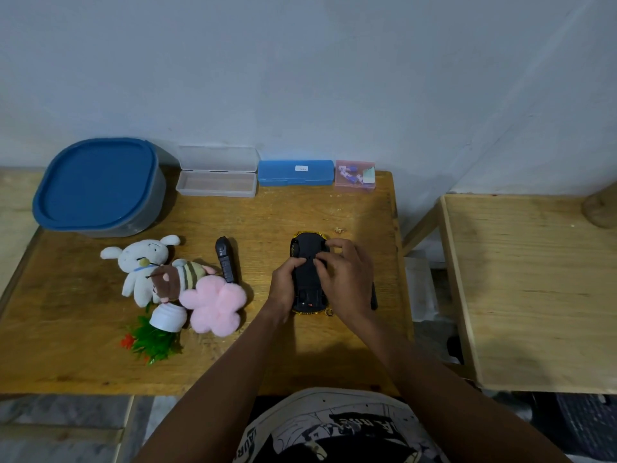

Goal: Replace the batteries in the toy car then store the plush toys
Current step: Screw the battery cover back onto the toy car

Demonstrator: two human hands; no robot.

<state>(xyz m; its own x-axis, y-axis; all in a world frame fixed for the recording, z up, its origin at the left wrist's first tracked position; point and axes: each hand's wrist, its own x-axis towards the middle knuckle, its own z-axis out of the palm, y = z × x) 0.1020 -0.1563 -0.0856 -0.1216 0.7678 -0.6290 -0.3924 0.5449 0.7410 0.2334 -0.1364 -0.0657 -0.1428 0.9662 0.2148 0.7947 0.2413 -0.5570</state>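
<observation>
A yellow toy car (pixel 309 248) lies upside down on the wooden table (pixel 300 208), its black underside up. My left hand (pixel 283 285) grips its left side, thumb on the underside. My right hand (pixel 347 279) curls over its right side, fingertips pressing on the middle of the underside. Left of the car lie a white rabbit plush (pixel 142 262), a striped bee plush (pixel 180 275) and a pink flower plush (pixel 213 304). A small pink box (pixel 355 175) with blue batteries stands at the back right.
A black remote (pixel 225 259) lies between plushes and car. A blue-lidded tub (pixel 96 185) sits at back left, beside an open clear case (pixel 217 177) and a shut blue case (pixel 295 173). A toppled fake plant (pixel 157 332) lies near the front. A dark slim tool (pixel 374 295) lies right of my hand.
</observation>
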